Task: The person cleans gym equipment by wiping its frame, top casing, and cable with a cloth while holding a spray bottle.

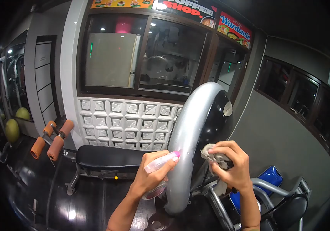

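Glossy dark floor (63, 206), padded bench (105, 157) standing on it, silver machine (186, 123) likewise

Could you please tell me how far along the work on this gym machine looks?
Preparation looks done: the left hand holds a spray bottle and the right hand a crumpled cloth. In hand is the silver cover, with the bottle's pink nozzle at it. Wiping it probably remains, as the cloth is bunched beside it; I can't tell which surfaces are already clean.

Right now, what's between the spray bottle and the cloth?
In the head view, mainly the machine's curved silver cover shows between the spray bottle in your left hand and the cloth in your right hand.
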`<state>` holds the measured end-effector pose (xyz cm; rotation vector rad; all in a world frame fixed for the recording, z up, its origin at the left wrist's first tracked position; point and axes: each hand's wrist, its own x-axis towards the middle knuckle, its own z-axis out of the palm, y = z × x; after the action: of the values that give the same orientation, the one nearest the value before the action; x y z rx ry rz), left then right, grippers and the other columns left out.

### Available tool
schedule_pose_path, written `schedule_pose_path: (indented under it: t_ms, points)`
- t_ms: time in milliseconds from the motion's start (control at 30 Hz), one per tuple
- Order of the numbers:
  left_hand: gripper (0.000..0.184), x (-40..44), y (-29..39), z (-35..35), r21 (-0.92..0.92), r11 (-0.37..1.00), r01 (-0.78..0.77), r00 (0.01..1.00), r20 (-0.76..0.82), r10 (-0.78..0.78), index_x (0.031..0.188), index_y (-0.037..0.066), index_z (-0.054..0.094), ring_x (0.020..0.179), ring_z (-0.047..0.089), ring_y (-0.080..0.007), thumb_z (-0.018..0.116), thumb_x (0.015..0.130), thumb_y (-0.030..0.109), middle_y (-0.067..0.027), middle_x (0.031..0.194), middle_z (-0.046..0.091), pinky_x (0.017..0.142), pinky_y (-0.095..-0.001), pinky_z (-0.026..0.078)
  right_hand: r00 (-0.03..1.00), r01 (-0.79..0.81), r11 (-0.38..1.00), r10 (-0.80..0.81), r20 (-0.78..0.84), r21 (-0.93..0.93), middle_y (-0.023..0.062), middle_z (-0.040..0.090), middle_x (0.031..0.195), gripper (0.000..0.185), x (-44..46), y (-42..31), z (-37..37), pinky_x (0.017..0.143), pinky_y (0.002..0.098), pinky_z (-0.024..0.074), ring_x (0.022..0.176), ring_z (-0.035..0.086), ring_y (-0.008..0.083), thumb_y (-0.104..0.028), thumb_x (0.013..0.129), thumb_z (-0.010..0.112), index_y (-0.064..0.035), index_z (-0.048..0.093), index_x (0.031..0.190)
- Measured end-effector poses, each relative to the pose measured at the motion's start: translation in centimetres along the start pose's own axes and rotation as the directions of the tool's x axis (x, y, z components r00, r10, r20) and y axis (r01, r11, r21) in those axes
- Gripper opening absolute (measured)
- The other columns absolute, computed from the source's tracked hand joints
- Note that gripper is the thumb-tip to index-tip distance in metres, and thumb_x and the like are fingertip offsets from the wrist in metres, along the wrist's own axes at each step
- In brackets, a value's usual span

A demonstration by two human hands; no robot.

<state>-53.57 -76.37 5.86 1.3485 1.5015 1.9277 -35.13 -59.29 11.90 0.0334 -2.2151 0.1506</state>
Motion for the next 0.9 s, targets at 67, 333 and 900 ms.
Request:
schedule_pose_path:
  t_ms: [67, 333, 900]
  points:
    - [0.031, -0.1, -0.2, -0.2, -0.041, 0.999, 0.028, 0.999, 0.024, -0.027, 0.078, -0.003, 0.064, 0.047, 0.059, -0.0133, 0.063, 0.095, 0.023, -0.0071, 0.067, 0.063, 0.05, -0.0267, 0.046, 0.999, 0.02, 0.999, -0.021, -0.026, -0.042, 0.0071, 0.07, 0.104, 0.037, 1.2, 0.0, 0.9, 0.081, 0.037, 0.0569, 0.092, 0.068, 0.0256, -0.006, 0.07, 0.08, -0.0129, 0.075, 0.105]
    - [0.028, -1.1, -1.2, -1.4, -0.206, 0.977, 0.047, 0.993, 0.116, -0.023, 0.088, -0.003, 0.067, 0.05, 0.058, -0.0116, 0.065, 0.096, 0.023, -0.007, 0.071, 0.064, 0.049, -0.0266, 0.046, 0.912, 0.249, 0.966, -0.26, 0.318, 0.075, -0.004, 0.067, 0.102, 0.029, 1.5, -0.2, 4.0, 0.066, 0.0311, 0.058, 0.086, 0.064, 0.0187, -0.015, 0.072, 0.082, -0.0221, 0.073, 0.099]
    - [0.028, -1.6, 0.0, -0.9, -0.197, 0.98, 0.005, 0.988, 0.151, 0.025, 0.092, -0.004, 0.067, 0.051, 0.062, -0.0148, 0.061, 0.096, 0.024, -0.0103, 0.078, 0.067, 0.049, -0.0263, 0.047, 0.978, 0.209, 0.956, -0.204, 0.047, -0.204, -0.0012, 0.066, 0.099, 0.023, 7.1, 2.9, 2.8, 0.072, 0.0345, 0.0584, 0.087, 0.063, 0.0203, -0.011, 0.076, 0.077, -0.0186, 0.073, 0.097]
